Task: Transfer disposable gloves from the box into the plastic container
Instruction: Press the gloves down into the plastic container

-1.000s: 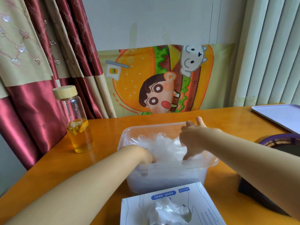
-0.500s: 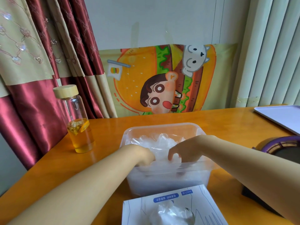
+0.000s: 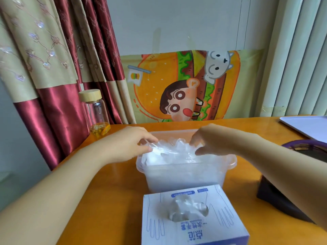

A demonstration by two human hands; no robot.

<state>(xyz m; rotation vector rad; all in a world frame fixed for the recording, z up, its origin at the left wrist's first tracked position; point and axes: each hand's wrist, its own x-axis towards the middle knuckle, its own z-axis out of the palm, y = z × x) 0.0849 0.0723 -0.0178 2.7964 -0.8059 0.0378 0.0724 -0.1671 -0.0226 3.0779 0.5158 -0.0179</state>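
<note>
A clear plastic container (image 3: pixel 184 175) stands in the middle of the orange table, heaped with crumpled transparent gloves (image 3: pixel 174 152). My left hand (image 3: pixel 131 144) is at the heap's left side and pinches the glove plastic between thumb and fingers. My right hand (image 3: pixel 210 139) is over the heap's right side, fingers curled down onto the gloves. In front of the container sits the white and blue glove box (image 3: pixel 191 220), with a tuft of clear glove (image 3: pixel 187 206) sticking out of its top opening.
A glass bottle (image 3: pixel 96 114) with a wooden lid and yellow liquid stands at the table's back left by red curtains. A white tray (image 3: pixel 306 126) lies back right. A dark purple-rimmed object (image 3: pixel 307 149) sits at the right under my forearm.
Both hands have risen from deep in the container to the top of the glove heap. The view has tilted down and closer, showing more of the glove box.
</note>
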